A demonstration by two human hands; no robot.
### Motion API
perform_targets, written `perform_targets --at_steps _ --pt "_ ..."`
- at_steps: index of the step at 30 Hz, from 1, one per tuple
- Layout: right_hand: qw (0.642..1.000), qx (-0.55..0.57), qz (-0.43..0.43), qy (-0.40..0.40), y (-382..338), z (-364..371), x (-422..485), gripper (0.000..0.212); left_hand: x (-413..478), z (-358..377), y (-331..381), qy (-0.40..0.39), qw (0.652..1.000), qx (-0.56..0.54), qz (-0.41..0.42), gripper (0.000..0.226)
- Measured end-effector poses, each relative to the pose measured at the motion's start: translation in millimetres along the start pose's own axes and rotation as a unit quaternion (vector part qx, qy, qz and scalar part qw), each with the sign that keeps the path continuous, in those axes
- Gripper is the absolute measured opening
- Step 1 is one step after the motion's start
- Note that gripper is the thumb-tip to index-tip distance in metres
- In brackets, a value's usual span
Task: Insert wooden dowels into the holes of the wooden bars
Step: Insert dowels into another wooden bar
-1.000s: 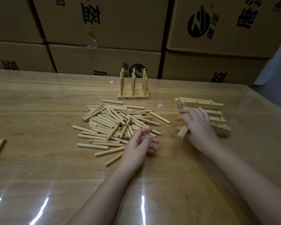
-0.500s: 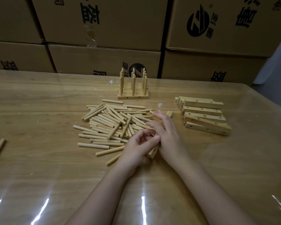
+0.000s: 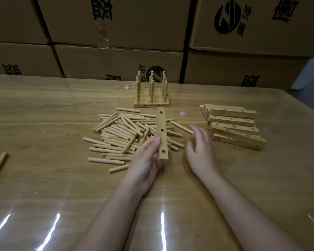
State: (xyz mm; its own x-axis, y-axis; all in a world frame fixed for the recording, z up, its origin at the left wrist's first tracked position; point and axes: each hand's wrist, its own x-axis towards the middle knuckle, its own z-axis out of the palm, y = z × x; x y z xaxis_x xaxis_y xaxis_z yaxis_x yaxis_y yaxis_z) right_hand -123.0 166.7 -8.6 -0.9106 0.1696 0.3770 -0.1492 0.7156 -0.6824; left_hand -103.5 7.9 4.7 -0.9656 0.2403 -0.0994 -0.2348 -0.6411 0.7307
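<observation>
The left grip (image 3: pixel 145 160) holds a wooden bar (image 3: pixel 161 132) by its near end. The bar's long axis runs straight away from the person. Its far end points at the rack of upright dowels (image 3: pixel 151 98), and its three holes face up. It lies over the loose dowel pile (image 3: pixel 120 134) on the table (image 3: pixel 43 115). The right grip (image 3: pixel 200 154) is wide, fingers relaxed, holding nothing, between the pile and the stacked bars (image 3: pixel 234 124).

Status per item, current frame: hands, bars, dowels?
left hand: grips held bar at near end
held bar: visible holes empty, no dowels in
right hand: open, holds nothing
loose dowels: piled flat on table
bar stack: visible holes empty
finished bars: dowels standing upright in them
</observation>
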Motion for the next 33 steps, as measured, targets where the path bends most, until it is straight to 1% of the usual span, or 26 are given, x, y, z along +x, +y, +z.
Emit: perform_targets --at_steps 3,6,9,12,15,18,21,23,25,27,30,33 --pt "0.996 -0.047 -0.024 -0.073 -2.5 1.3 -0.9 0.047 0.7 0.6 -0.1 0.010 1.000 0.000 0.004 0.034" --pt "0.984 -0.112 -0.066 -0.118 -4.3 2.0 -1.0 0.044 0.2 2.7 0.5 0.008 1.000 0.005 0.007 0.034" --pt "0.979 -0.143 -0.091 -0.117 -4.2 2.9 0.0 0.042 -0.7 4.9 0.2 0.003 1.000 0.019 0.007 0.033" --pt "0.981 -0.135 -0.096 -0.104 -4.6 3.9 0.0 0.038 -0.9 4.8 -0.5 0.007 1.000 0.028 0.004 0.029" --pt "0.983 -0.123 -0.083 -0.110 -3.6 5.2 0.1 0.039 -0.7 4.5 -0.8 0.012 0.999 0.033 0.006 0.025" --pt "0.990 -0.089 -0.038 -0.103 -2.6 4.8 0.7 0.036 -0.5 4.5 -1.0 0.010 0.999 0.042 0.008 0.025" --pt "0.997 0.017 0.039 -0.069 -0.7 2.1 3.6 0.030 -0.4 5.2 -1.0 0.013 0.999 0.045 0.008 0.036" --pt "0.991 0.088 0.087 -0.052 1.4 0.8 5.7 0.027 -0.9 5.7 -1.2 0.015 0.999 0.042 0.009 0.041" --pt "0.983 0.136 0.118 -0.035 2.9 0.0 7.3 0.028 -1.1 6.0 -1.2 0.018 0.999 0.037 0.013 0.045" --pt "0.977 0.167 0.134 -0.019 2.6 -0.8 7.5 0.029 -1.2 6.7 -1.3 0.023 0.999 0.034 0.020 0.049" --pt "0.974 0.176 0.142 -0.008 1.1 -1.5 7.2 0.027 -1.2 7.5 -1.0 0.028 0.999 0.024 0.027 0.061" --pt "0.977 0.173 0.122 -0.005 0.3 -2.0 6.7 0.025 -2.6 8.4 0.2 0.022 0.999 0.017 0.028 0.065"
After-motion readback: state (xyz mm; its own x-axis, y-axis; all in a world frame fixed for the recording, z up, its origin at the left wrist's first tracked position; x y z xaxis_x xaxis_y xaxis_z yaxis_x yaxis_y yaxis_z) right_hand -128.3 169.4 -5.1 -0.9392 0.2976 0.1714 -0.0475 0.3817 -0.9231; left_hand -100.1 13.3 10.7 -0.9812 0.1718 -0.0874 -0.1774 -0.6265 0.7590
